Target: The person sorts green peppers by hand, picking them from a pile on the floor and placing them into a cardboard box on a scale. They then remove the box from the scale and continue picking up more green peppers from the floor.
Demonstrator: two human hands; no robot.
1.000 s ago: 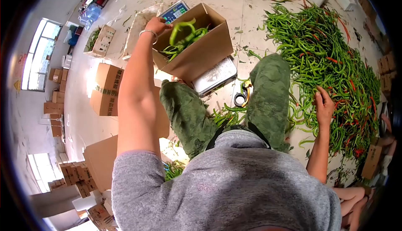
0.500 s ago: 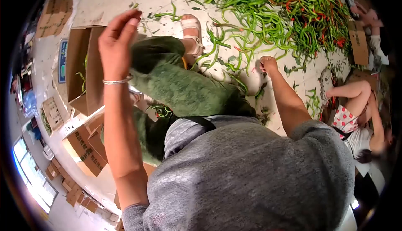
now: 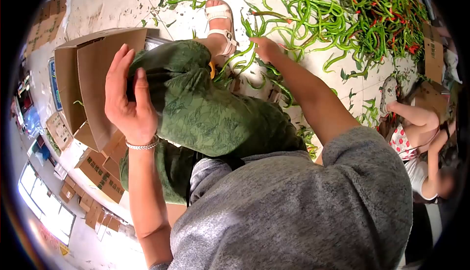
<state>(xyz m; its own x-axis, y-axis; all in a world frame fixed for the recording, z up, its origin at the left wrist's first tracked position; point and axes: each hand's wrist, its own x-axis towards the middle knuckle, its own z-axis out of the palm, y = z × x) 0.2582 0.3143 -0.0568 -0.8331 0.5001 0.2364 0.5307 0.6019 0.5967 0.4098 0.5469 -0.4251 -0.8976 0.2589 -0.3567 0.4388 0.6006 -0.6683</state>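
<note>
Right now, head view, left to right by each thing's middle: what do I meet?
Blue panel → open box → left hand → sandal → right hand → pepper pile → other person.

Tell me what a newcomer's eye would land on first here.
Probably the big heap of green and red peppers spread over the floor at the upper right. Next, the open left hand, with a bracelet at its wrist, stands out against a cardboard box at the left. Near the top centre, the right hand is down at the loose edge of the peppers, close to a pale sandal.
</note>
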